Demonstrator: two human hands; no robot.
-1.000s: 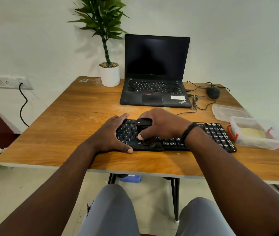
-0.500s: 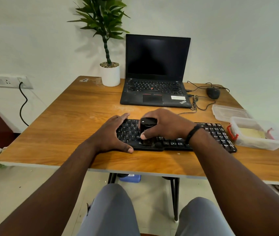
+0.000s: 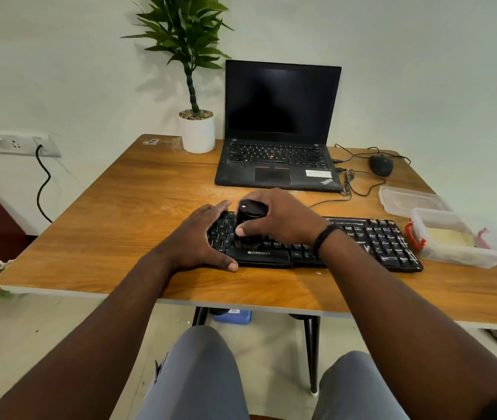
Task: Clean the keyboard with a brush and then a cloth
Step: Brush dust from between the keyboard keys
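Note:
A black keyboard (image 3: 374,241) lies across the front of the wooden table (image 3: 120,225). My right hand (image 3: 283,218) grips a stubby black brush (image 3: 248,215), held upright with its bristles down on the keys just above the space bar. My left hand (image 3: 203,237) clasps the keyboard's left end, fingers stretched over the far edge and thumb along the front edge. A yellow cloth (image 3: 447,237) lies inside a clear plastic box (image 3: 465,256) at the right end of the keyboard.
An open black laptop (image 3: 277,128) stands behind the keyboard, with a potted plant (image 3: 195,128) to its left. A black mouse (image 3: 381,165) and loose cables lie at the back right. The box's clear lid (image 3: 410,201) rests behind the box.
My right hand has moved the brush slightly away from me across the keys. My left hand has stayed on the keyboard's left end.

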